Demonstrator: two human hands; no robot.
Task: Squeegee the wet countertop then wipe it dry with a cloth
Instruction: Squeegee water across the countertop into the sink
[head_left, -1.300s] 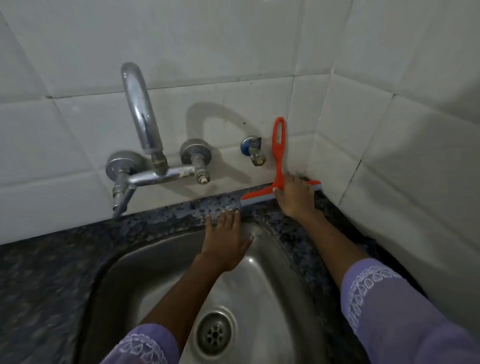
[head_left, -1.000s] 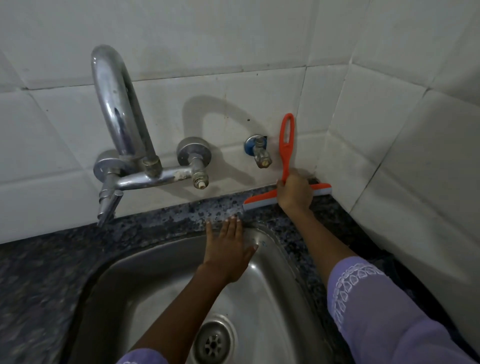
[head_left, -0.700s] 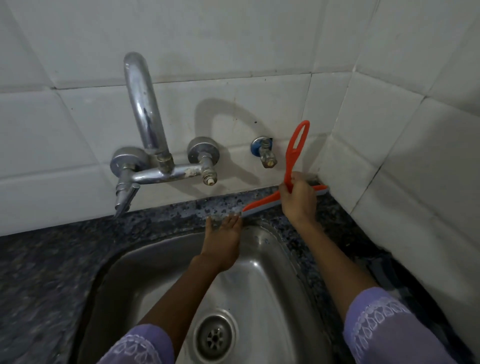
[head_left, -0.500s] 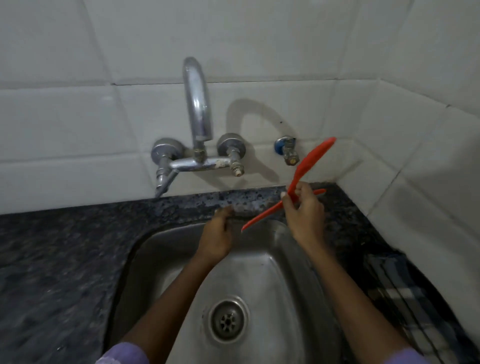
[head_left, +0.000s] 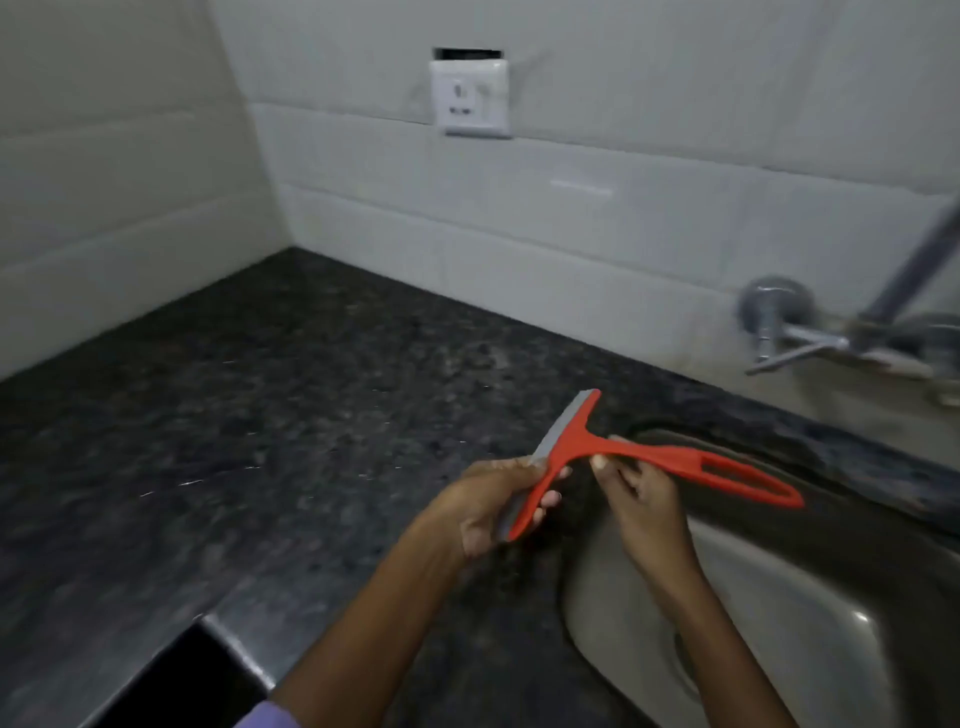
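Squeegee held in both hands above the counter

The left hand (head_left: 488, 506) closed around the blade end of the squeegee (head_left: 613, 457) and the right hand (head_left: 636, 488) pinched its handle, probably to turn it toward the wet countertop (head_left: 249, 415).

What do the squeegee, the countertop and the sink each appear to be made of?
Squeegee: likely moulded plastic, uniform matte red, with a grey, probably rubber blade.
Countertop: seemingly polished granite, dark and speckled.
Sink: probably stainless steel, dull grey sheen.
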